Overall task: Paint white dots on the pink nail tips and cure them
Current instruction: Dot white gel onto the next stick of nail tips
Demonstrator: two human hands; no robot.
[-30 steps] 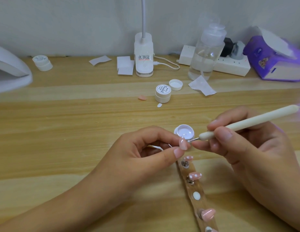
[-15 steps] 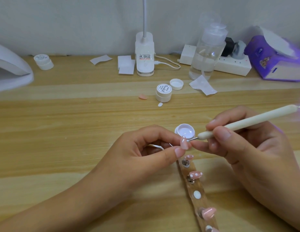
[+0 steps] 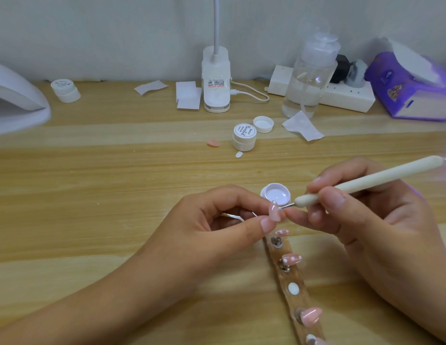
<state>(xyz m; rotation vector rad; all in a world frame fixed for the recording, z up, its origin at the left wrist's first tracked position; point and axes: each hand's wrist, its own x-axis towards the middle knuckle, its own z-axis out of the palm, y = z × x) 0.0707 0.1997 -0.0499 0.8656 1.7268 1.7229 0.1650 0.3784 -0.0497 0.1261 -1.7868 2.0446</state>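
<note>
My left hand (image 3: 217, 220) pinches a small pink nail tip (image 3: 274, 212) between thumb and forefinger; one white dot shows near its top. My right hand (image 3: 361, 220) grips a cream dotting pen (image 3: 366, 181) like a pencil, its metal point touching the tip's right edge. Just behind sits an open pot of white gel (image 3: 276, 194). Below the hands lies a wooden strip (image 3: 298, 302) carrying pink nail tips; two near its top, the dotted tips (image 3: 291, 258), bear white dots, a lower pink tip (image 3: 310, 316) is plain.
A white curing lamp (image 3: 15, 98) stands at the far left. Behind are a closed gel jar (image 3: 244, 136), a loose lid (image 3: 263, 124), a clear bottle (image 3: 308, 78), a desk lamp base (image 3: 216, 80), a power strip (image 3: 346, 95), a purple box (image 3: 411, 88) and paper scraps.
The nail tip in my left hand has turned more towards the camera and the pen point has come onto it. Both hands stay nearly in place.
</note>
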